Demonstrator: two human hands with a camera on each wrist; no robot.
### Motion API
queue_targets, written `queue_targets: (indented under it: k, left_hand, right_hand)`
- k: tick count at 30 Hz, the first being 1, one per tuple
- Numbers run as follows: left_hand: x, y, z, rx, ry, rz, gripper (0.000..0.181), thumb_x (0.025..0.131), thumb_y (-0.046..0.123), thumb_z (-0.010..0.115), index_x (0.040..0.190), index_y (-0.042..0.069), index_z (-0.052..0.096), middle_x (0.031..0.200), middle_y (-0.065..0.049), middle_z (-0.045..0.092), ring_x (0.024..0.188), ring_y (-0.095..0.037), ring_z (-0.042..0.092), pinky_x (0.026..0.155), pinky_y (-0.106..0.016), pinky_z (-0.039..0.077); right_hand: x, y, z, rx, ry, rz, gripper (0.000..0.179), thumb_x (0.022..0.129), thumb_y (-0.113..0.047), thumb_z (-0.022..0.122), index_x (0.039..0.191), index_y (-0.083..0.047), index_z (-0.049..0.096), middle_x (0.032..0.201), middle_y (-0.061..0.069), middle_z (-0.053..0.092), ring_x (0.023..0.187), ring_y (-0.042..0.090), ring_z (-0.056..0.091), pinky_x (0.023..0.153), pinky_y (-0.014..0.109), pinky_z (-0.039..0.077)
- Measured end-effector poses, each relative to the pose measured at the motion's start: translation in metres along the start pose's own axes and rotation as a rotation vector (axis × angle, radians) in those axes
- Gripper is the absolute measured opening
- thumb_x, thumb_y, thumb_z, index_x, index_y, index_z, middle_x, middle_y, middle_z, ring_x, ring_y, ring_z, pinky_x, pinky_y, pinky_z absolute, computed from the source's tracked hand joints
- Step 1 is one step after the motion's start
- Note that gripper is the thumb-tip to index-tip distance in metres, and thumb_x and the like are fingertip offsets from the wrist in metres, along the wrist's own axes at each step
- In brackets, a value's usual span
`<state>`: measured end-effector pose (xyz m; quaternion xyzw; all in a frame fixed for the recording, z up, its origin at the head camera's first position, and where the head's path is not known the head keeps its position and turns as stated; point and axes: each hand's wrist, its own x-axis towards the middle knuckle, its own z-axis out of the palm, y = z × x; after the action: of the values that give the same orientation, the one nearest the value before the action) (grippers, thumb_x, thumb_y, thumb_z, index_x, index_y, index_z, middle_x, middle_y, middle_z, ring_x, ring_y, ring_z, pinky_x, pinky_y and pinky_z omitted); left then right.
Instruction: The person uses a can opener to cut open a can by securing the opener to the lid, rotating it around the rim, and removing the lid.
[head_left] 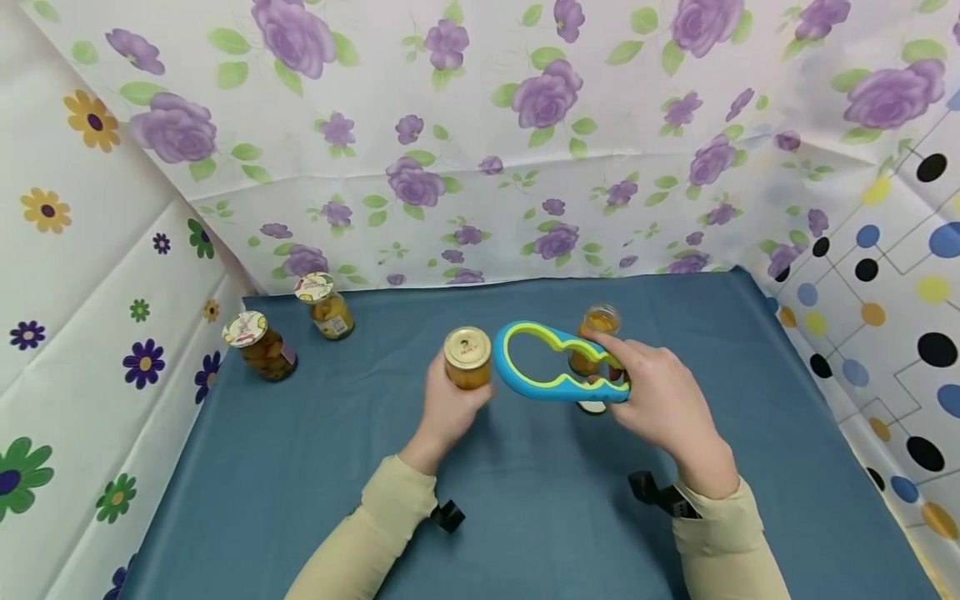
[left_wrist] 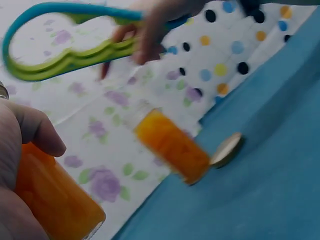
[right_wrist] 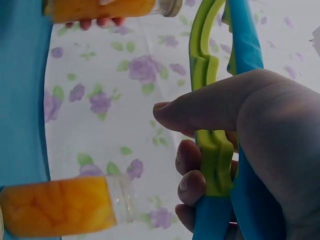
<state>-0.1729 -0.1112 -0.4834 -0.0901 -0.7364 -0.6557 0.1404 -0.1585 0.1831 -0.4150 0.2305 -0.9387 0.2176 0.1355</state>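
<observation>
The left hand [head_left: 447, 410] is holding a raised jar [head_left: 468, 360] above the surface [head_left: 532, 517]. Right of the raised jar, the right hand [head_left: 663, 396] is holding an opener [head_left: 558, 389], and an open jar [head_left: 602, 319] and loose lid [head_left: 593, 407] are resting on the surface. To its left, farther back, two capped jars [head_left: 268, 354] [head_left: 330, 315] are standing; behind it, a cloth [head_left: 480, 208] is hanging.

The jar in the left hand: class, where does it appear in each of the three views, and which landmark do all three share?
Head: the gripped jar is near the centre, slightly below the middle.
Left wrist: the gripped jar is at lower left, partly covered by the left hand.
Right wrist: the gripped jar is at the top edge, left of centre.
Shared landmark: the lidless jar.
</observation>
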Motion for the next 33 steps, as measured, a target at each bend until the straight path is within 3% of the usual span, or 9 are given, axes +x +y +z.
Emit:
queue_targets:
  k: [4, 17, 33]
  left_hand:
    - [-0.012, -0.002, 0.008, 0.002, -0.008, -0.031, 0.063, 0.072, -0.013, 0.077, 0.131, 0.006, 0.067, 0.111, -0.012, 0.07, 0.092, -0.027, 0.063, 0.083, -0.048, 0.053]
    - [-0.016, 0.0, 0.008, 0.012, -0.015, -0.025, 0.061, 0.072, -0.01, 0.077, 0.13, 0.006, 0.067, 0.113, -0.01, 0.071, 0.095, -0.027, 0.063, 0.087, -0.05, 0.054]
    - [-0.018, 0.002, 0.013, 0.037, -0.128, -0.027, 0.063, 0.072, -0.012, 0.076, 0.13, 0.008, 0.066, 0.11, -0.006, 0.07, 0.091, -0.024, 0.062, 0.084, -0.045, 0.053]
  right_hand:
    - [0.004, -0.006, -0.001, 0.031, 0.011, -0.015, 0.076, 0.078, 0.005, 0.077, 0.148, -0.021, 0.064, 0.083, -0.005, 0.062, 0.067, 0.013, 0.053, 0.059, 0.035, 0.045]
    - [0.001, -0.013, 0.002, 0.082, -0.024, 0.017, 0.079, 0.078, -0.004, 0.09, 0.15, -0.019, 0.063, 0.09, -0.001, 0.067, 0.071, 0.015, 0.057, 0.064, 0.037, 0.049]
    - [-0.002, -0.008, -0.004, 0.077, 0.021, -0.022, 0.083, 0.075, 0.0, 0.088, 0.151, -0.022, 0.062, 0.087, -0.003, 0.065, 0.071, 0.013, 0.056, 0.063, 0.036, 0.047]
